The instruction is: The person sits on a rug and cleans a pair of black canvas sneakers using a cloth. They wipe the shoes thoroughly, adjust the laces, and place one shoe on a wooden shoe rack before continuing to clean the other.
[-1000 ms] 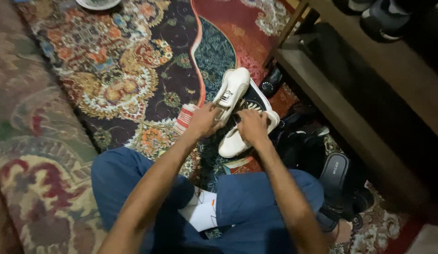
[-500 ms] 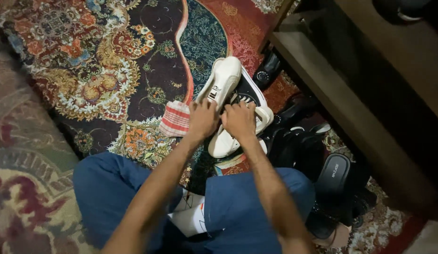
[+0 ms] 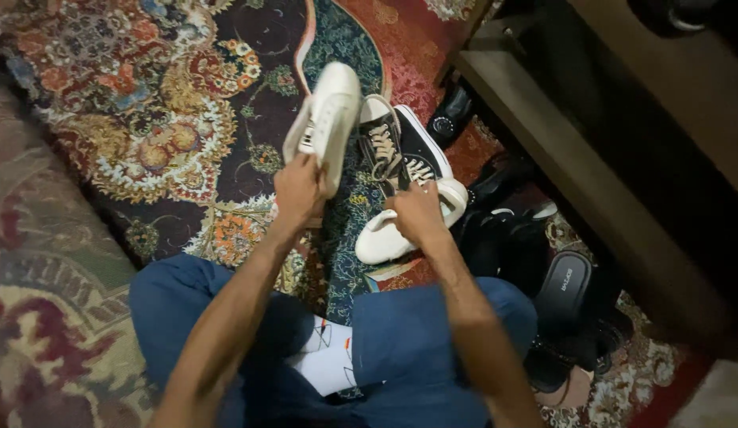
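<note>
- On the patterned carpet (image 3: 186,119) in front of your crossed legs, your left hand (image 3: 299,190) was closed around the heel end of a white sneaker (image 3: 327,119), holding it lifted and tilted with its toe pointing away from you
- Your right hand (image 3: 416,212) rested curled on the black sneakers (image 3: 400,150) lying just beside it, near their laces; whether it pinched a lace or only pressed on the shoe, I could not tell
- With the grip only at the heel, the white sneaker could have swung or slipped down onto the black pair below it
- A loose lace under your right hand could have snagged and dragged a black shoe sideways into the white shoe (image 3: 385,238) lying under your wrist
- The dark heap of footwear (image 3: 504,246) at your right, with a black slide sandal (image 3: 563,289) on it, sat close to your knee and could have been knocked over by a shift of the leg
- Hidden or unclear: your fingertips on both hands, the far side of the raised sneaker, and the shoes under the dark wooden shelf (image 3: 591,174), which merged into shadow
- Your feet were mostly covered by your blue trousers
</note>
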